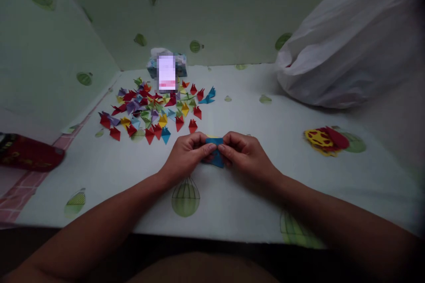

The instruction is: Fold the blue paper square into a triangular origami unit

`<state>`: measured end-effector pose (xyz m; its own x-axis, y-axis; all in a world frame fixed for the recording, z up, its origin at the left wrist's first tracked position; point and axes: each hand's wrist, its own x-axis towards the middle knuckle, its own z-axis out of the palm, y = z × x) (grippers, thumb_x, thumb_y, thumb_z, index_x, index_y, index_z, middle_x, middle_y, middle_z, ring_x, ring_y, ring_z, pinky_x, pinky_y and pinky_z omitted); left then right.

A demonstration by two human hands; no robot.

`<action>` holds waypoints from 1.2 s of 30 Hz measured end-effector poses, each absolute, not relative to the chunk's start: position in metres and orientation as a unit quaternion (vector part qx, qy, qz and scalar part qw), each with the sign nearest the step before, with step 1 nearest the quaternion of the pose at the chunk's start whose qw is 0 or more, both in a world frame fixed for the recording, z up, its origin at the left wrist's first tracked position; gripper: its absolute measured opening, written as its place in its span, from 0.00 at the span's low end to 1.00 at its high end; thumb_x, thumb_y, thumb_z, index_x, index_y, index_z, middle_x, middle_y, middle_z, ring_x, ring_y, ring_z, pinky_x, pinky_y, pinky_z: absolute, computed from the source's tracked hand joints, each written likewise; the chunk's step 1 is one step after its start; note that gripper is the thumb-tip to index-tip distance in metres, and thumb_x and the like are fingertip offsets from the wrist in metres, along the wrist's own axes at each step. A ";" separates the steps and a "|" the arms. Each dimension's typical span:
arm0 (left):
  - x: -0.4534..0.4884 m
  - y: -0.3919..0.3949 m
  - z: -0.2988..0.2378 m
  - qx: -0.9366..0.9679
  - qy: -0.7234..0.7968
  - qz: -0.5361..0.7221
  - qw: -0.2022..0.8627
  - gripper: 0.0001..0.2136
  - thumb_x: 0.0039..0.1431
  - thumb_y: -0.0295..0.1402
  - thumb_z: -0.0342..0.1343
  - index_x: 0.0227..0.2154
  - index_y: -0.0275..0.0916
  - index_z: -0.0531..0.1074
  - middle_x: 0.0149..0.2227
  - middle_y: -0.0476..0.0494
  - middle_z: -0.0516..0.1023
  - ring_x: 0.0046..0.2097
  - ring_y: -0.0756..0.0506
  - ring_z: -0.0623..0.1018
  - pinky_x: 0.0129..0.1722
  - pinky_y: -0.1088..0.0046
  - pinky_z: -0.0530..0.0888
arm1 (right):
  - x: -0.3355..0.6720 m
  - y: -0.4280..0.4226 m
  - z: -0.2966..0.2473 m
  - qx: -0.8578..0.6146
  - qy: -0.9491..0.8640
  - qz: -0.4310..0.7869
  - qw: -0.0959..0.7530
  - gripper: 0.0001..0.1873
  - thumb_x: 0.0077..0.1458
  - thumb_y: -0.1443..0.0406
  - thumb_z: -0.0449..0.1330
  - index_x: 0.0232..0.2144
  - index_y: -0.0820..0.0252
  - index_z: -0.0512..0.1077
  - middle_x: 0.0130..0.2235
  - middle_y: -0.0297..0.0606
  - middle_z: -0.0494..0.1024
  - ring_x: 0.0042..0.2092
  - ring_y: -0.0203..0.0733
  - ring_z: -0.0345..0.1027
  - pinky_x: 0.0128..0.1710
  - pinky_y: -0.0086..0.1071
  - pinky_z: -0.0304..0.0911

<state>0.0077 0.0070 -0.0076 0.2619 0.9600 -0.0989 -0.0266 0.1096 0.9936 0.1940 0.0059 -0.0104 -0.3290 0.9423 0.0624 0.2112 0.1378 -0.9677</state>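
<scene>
My left hand (187, 152) and my right hand (244, 152) meet at the middle of the white sheet (232, 199). Both pinch a small blue folded paper piece (215, 152) between thumb and fingers, low over the sheet. A sliver of yellow paper (212, 136) shows just behind the fingers. Beyond the hands, to the left, lies a scattered pile of small folded paper pieces (156, 108) in red, yellow, blue, purple and green.
A big white plastic bag (348, 44) fills the back right. A red and yellow object (325, 140) lies at the right. A small packet with a blurred patch (167, 68) stands behind the pile. A red case (29, 152) rests at the left edge.
</scene>
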 end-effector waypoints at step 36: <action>0.012 0.006 -0.015 0.543 0.422 0.468 0.555 0.09 0.54 0.32 0.65 0.37 0.38 0.73 0.29 0.51 0.75 0.31 0.52 0.76 0.33 0.76 0.75 | 0.194 0.008 -0.020 -0.430 -0.637 0.466 0.439 0.07 0.56 0.63 0.61 0.33 0.59 0.67 0.30 0.33 0.69 0.31 0.35 0.62 0.31 0.32 0.60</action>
<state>0.0120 0.0058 -0.0150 0.2051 0.9779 0.0399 -0.0625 -0.0276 0.9977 0.1937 0.0077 -0.0199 -0.2457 0.9562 0.1589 0.1385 0.1969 -0.9706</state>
